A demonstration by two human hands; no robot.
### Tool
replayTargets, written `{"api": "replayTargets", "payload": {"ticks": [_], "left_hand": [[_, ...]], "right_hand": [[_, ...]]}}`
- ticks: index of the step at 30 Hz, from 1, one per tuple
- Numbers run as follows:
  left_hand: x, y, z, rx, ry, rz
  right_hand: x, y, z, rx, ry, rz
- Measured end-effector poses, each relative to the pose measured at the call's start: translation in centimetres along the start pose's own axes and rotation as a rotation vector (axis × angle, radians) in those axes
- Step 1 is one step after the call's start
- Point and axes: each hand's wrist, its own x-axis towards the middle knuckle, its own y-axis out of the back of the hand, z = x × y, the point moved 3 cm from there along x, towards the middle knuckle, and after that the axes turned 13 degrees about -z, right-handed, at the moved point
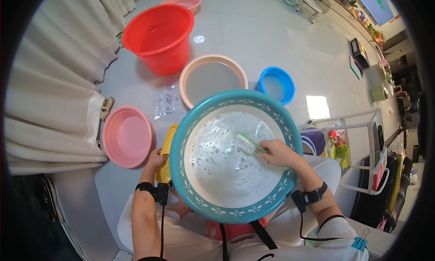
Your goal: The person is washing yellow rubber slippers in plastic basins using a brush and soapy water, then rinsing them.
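Observation:
A large teal plastic basin (180, 193) with a white inside stands before me, between my knees. Foamy, soapy water (224, 165) with many bubbles fills its bottom. My right hand (277, 153) reaches over the basin's right side and grips the green handle of a scrubbing brush (245, 143). The white-bristled head of the brush lies at the water's surface. Left of the basin, outside its rim, my left hand (157, 159) holds a yellow plastic slipper (165, 167). The basin's rim hides part of that slipper.
On the tiled floor stand a pink basin (127, 137), a tall red tub (166, 58), a pale basin of cloudy water (212, 79) and a blue bucket (276, 85). A clear plastic bag (167, 103) lies among them. A white-framed rack (353, 125) stands right, a curtain (61, 101) hangs left.

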Motion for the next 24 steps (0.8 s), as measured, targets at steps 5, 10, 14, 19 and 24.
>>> {"api": "replayTargets", "payload": {"ticks": [5,10,14,19,24], "left_hand": [[0.0,3.7,-1.4,0.514,-0.25,0.342],[-5.0,1.7,6.9,0.575,-0.362,0.266],[-10.4,1.4,12.5,0.214,-0.373,0.201],[-19.3,-3.5,19.6,0.066,-0.419,0.047],[-23.4,-5.5,18.6,0.333,-0.555,0.151]], "right_hand": [[0.6,-0.9,-0.4,0.0,0.039,-0.047],[0.0,-1.4,0.9,-0.022,0.122,0.006],[-0.9,0.8,-0.4,0.047,0.311,0.133],[-3.8,9.0,4.9,0.63,0.156,0.531],[-0.9,11.5,16.9,0.964,-0.048,0.554]]}}
